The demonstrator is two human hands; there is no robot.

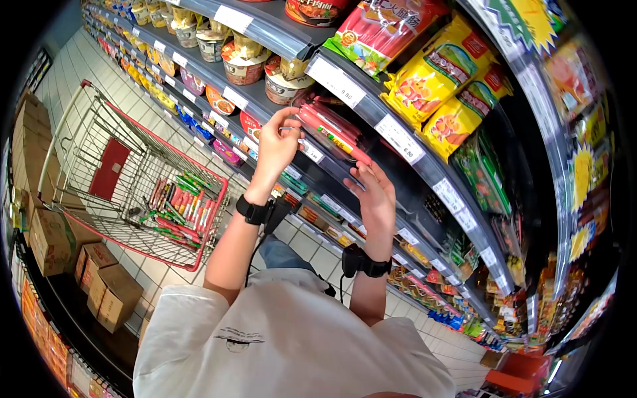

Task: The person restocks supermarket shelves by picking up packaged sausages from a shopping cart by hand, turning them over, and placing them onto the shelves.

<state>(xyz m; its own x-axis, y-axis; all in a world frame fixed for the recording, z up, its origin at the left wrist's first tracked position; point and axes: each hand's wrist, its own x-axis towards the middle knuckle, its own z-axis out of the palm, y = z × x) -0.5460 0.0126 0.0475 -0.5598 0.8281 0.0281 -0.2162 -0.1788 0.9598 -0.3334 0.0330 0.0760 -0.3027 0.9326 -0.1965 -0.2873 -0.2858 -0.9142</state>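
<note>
Several long red-wrapped sausages with yellow and green labels lie stacked on a dark shelf in front of me, their lengths sloping down to the right. At their left end is my left hand, its fingers loosely bent and apart, the tips close to or touching the wrappers. My right hand sits by the right end of the front sausage, palm up. Its fingers are apart and partly curled, with a fingertip against or very near that end. Whether either hand bears any weight cannot be made out.
A wire shopping cart with a red rim stands at left, holding several red and green sausage packs. Above the sausages, a shelf carries yellow snack bags. Cup noodles line the shelf leftward. Cardboard boxes stand at lower left.
</note>
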